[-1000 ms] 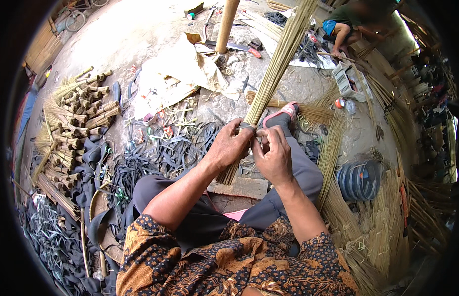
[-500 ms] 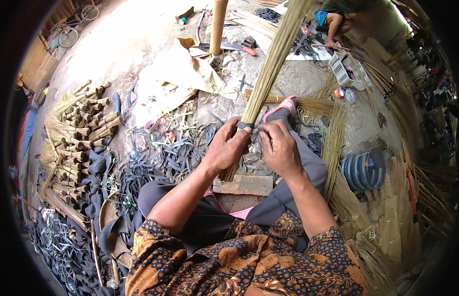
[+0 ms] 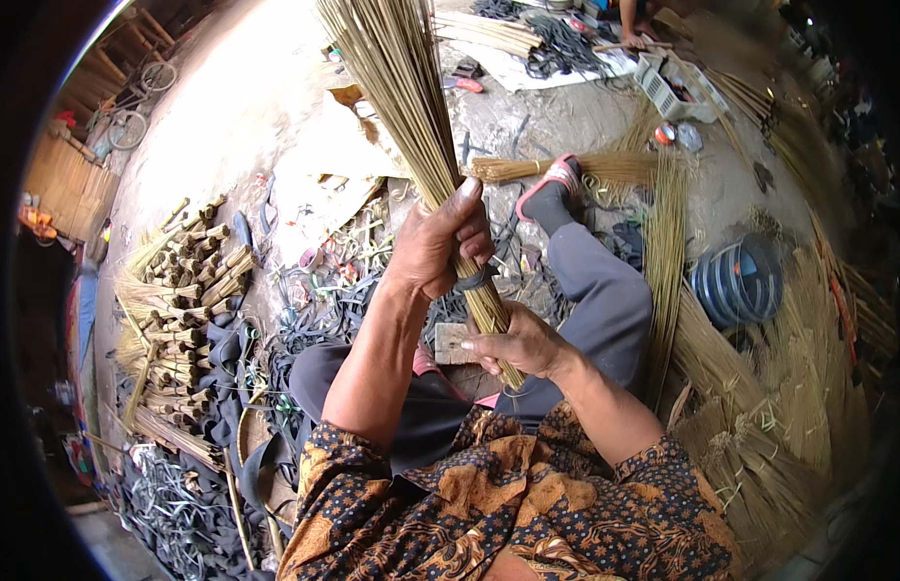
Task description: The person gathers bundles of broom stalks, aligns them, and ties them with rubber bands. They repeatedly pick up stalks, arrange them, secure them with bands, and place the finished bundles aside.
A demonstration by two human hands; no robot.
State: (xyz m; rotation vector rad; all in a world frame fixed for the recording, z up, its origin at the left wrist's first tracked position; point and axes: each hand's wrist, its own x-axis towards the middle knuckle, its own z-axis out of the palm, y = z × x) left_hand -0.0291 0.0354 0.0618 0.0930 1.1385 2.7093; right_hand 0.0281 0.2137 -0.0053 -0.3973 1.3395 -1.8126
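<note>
A: Location of the bundle of thin sticks [image 3: 396,102]?

B: Mid-view, held off the floor in front of the patterned shirt [image 3: 450,484]. Tilted: upper end leaning left, cut off by the top edge; lower end close to the shirt.

A: Binding?

B: One dark band [image 3: 477,279] around the lower part, between both hands.

A: State of hands?

B: Left hand [image 3: 438,237]: fist tight around the bundle just above the band, thumb pointing up. Right hand [image 3: 522,344]: gripping the bundle below the band, near the lower end; some fingers hidden.

A: Close surroundings?

B: Beyond the right hand, low down: wooden board [image 3: 454,344], partly covered. Farther forward: pink sandal [image 3: 564,174] on the right foot, beside a straw-coloured bundle [image 3: 619,168] lying flat.

A: Outer field?

B: Left: pile of short-handled bundles [image 3: 183,315], near dark strips [image 3: 309,315]. Right: ribbed bluish container [image 3: 735,284]. Upper right: white basket [image 3: 674,94]. Far upper left: bicycle [image 3: 128,130].
</note>
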